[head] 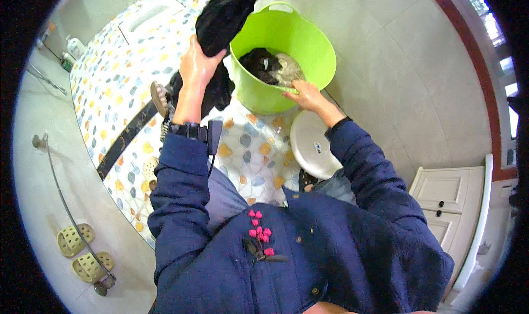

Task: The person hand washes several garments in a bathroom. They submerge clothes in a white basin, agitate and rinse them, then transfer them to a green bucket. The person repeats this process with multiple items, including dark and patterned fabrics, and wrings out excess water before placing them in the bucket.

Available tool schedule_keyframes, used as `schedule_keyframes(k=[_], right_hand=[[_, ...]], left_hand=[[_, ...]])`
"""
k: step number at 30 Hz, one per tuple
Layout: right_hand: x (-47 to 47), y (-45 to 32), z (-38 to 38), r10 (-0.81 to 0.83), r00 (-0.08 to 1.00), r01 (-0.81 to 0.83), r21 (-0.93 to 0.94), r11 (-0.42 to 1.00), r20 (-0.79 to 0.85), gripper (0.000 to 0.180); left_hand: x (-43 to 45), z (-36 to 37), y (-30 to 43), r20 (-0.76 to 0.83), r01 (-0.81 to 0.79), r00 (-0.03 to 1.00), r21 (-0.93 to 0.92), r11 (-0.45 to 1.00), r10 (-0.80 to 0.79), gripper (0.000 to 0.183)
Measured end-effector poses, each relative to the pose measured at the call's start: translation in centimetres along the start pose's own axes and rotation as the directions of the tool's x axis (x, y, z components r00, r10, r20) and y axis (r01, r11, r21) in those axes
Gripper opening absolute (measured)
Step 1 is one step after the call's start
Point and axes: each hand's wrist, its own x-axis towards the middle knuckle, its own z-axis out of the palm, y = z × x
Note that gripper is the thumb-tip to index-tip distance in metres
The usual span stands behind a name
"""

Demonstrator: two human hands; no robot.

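Note:
My left hand [200,64] grips a black cloth item [225,18], raised just left of a lime-green flexible tub [285,28]. My right hand [308,94] holds the tub's near rim, thumb outside, at its handle. Inside the tub lie dark wet fabric [260,66] and a greyish-beige, wet-looking mass [288,69]; whether that is cloth or water cannot be told. Below my left hand, more black fabric [221,88] hangs or lies beside the tub, partly hidden by my wrist. A white plastic basin [312,144] rests on the floor under my right forearm.
Pebble-patterned floor [248,148] with a dark threshold strip [130,138] at left. A squat toilet [151,18] is set in the floor at the far left, with bottles [75,47] by the wall. Clogs [72,239] hang behind a wall rail [62,190]. A white cabinet [442,190] stands right.

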Motion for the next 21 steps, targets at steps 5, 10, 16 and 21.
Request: schedule_keyframes(k=[5, 10, 16, 21], right_hand=[[-1.8, 0.9, -2.6, -0.098, 0.995, 0.090, 0.180, 0.980, 0.036, 0.052], [-7.4, 11.4, -9.9, 0.143, 0.980, -0.198, 0.650, 0.733, 0.137, 0.053], [-21.6, 23.6, -3.4, 0.783, 0.549, -0.674, 0.708, 0.209, 0.292, 0.059], [-29.8, 22.3, 9.8, 0.611, 0.406, -0.670, 0.676, -0.307, 0.680, 0.054]], left_hand=[[1.1, 0.6, 0.1, -0.035, -0.109, 0.993, 0.019, 0.994, 0.109, 0.073], [5.1, 2.5, 2.0, -0.104, -0.241, 0.956, 0.258, 0.936, 0.275, 0.074], [11.5, 8.9, 6.0, 0.031, -0.356, 0.922, 0.453, 0.817, 0.385, 0.082], [7.7, 17.1, 4.2, 0.445, -0.352, 0.896, 0.694, 0.628, 0.011, 0.113]])
